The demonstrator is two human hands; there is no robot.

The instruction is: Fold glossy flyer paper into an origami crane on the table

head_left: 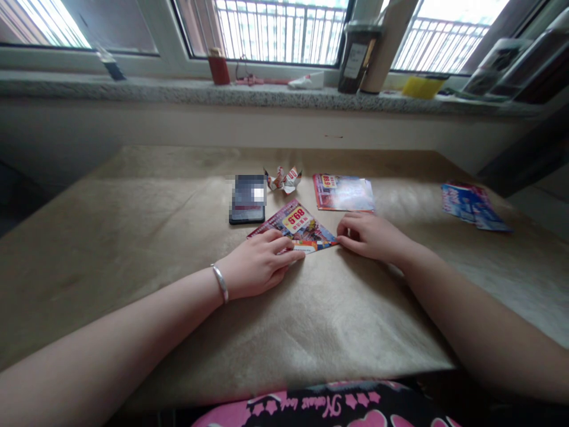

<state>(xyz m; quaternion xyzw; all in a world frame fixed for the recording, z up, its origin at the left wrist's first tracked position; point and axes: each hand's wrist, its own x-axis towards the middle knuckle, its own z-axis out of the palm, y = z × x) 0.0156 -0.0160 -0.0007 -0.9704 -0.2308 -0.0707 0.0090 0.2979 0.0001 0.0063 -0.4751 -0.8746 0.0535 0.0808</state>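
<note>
A colourful printed paper sheet (306,224), marked with large digits that look like 6.68, lies turned on the table in front of me, one corner pointing away. My left hand (262,261), with a silver bracelet at the wrist, rests on its near left part with the fingers stretched out over it. At the sheet's right corner, my right hand (367,236) pinches the tip between thumb and fingers. Just beyond the sheet stands a folded paper shape (284,179) with pointed ends. My left palm covers part of the sheet.
A phone (248,201) lies left of the folded shape. To its right is a stack of similar printed sheets (344,193); more blue and red leaflets (475,206) lie farther right. Behind the table (133,237), a stone windowsill (169,89) holds a red bottle (219,66) and a dark jar (355,59).
</note>
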